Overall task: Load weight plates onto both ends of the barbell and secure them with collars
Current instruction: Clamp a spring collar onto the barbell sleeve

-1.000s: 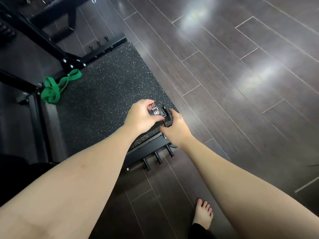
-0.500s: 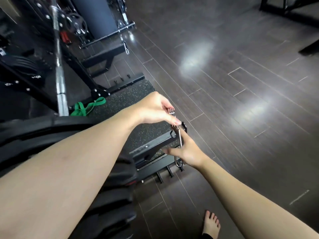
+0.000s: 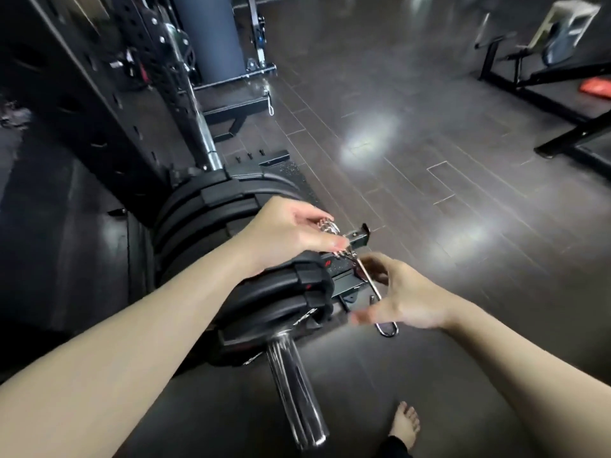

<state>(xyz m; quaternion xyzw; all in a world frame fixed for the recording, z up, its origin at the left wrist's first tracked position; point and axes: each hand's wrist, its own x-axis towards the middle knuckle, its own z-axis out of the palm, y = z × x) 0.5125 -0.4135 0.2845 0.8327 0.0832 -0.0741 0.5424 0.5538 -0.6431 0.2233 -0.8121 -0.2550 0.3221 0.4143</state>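
Observation:
A chrome barbell sleeve [image 3: 291,385] points toward me at the bottom centre, bare past the plates. Several black weight plates [image 3: 205,213] sit stacked on it. The bar's shaft [image 3: 198,127] runs back along the black rack. My left hand [image 3: 284,236] pinches the coil end of a chrome spring collar [image 3: 330,228] above the plates. My right hand [image 3: 406,299] curls around the collar's long wire handles [image 3: 373,292], whose loop sticks out below the palm. The collar is in the air, right of the plates, apart from the sleeve.
A black rack upright [image 3: 99,94] stands at left. Behind the hands lies a low black frame [image 3: 358,239] with pegs. A dark bench frame [image 3: 545,94] stands at the far right on the dark plank floor. My bare foot [image 3: 405,424] is at the bottom.
My view has risen from the floor mat to the loaded barbell end. Both hands have lifted the spring collar up beside the plates, and the sleeve has come into view.

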